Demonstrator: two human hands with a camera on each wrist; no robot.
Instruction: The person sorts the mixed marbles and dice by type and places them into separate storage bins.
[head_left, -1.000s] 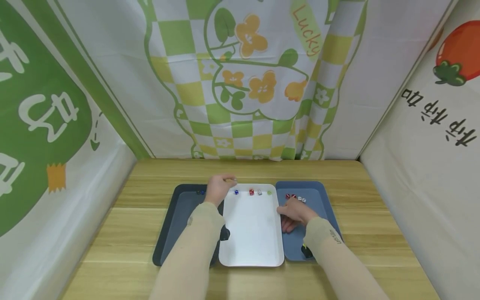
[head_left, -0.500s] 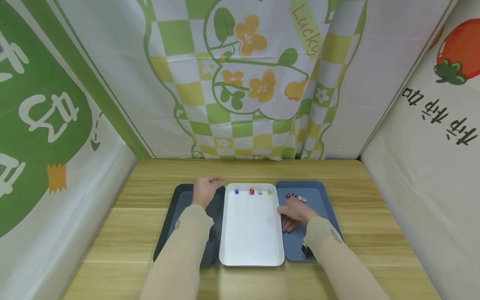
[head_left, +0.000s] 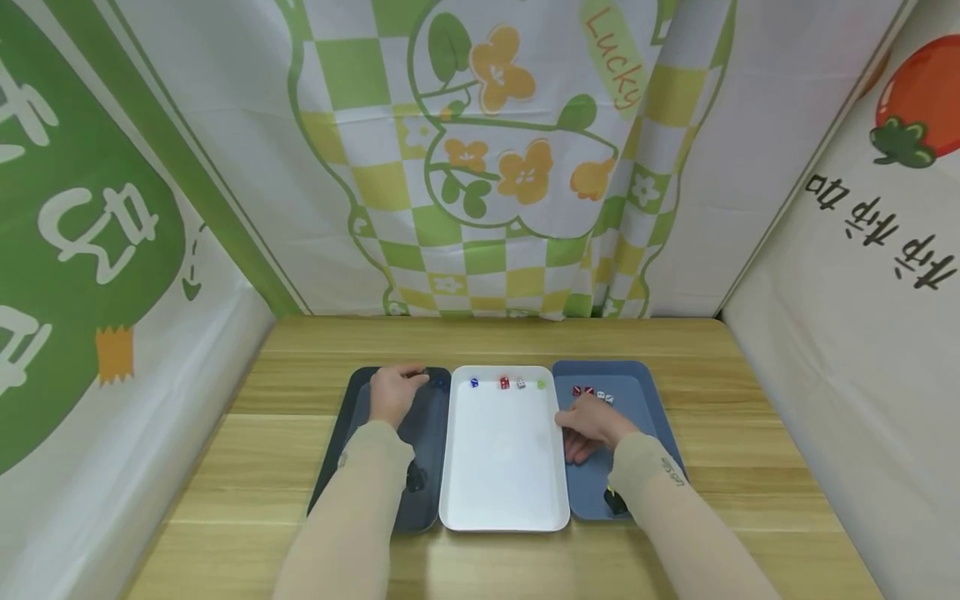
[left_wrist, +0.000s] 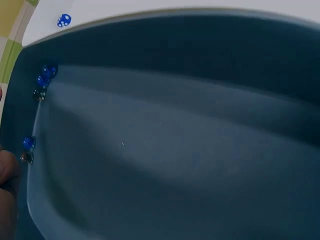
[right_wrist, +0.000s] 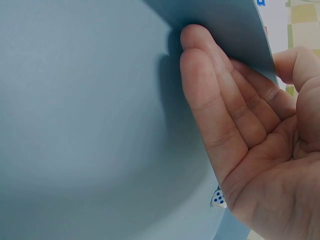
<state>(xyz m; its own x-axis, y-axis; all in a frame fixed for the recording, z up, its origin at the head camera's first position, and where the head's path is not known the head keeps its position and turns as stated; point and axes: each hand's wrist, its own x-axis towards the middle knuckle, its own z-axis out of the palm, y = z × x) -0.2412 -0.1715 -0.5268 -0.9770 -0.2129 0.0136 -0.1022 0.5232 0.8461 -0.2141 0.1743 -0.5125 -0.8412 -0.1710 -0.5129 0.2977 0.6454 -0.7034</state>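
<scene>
My left hand [head_left: 393, 393] is over the far end of the dark tray [head_left: 431, 500], thumb and forefinger pinching a small dark glassy piece. In the left wrist view only the edges of its fingers [left_wrist: 7, 175] show, beside small glassy blue pieces [left_wrist: 44, 75] and darker pieces [left_wrist: 27, 158] along the tray's end wall. My right hand [head_left: 591, 422] grips the near side wall of the blue-grey tray [head_left: 656, 400], fingers inside and thumb across the rim. Beyond it lie red dice [head_left: 582, 391] and white dice [head_left: 604, 398].
Between these trays stands a white tray [head_left: 504, 467] with a blue die [head_left: 474, 382], a red die [head_left: 505, 382], a white die [head_left: 521, 383] and a light green piece [head_left: 541, 384] in a row. A patterned curtain [head_left: 480, 275] hangs behind the wooden table [head_left: 247, 467].
My left hand has moved left from above the white tray's far corner and down over the dark tray, carrying the small piece. My right hand has kept its place.
</scene>
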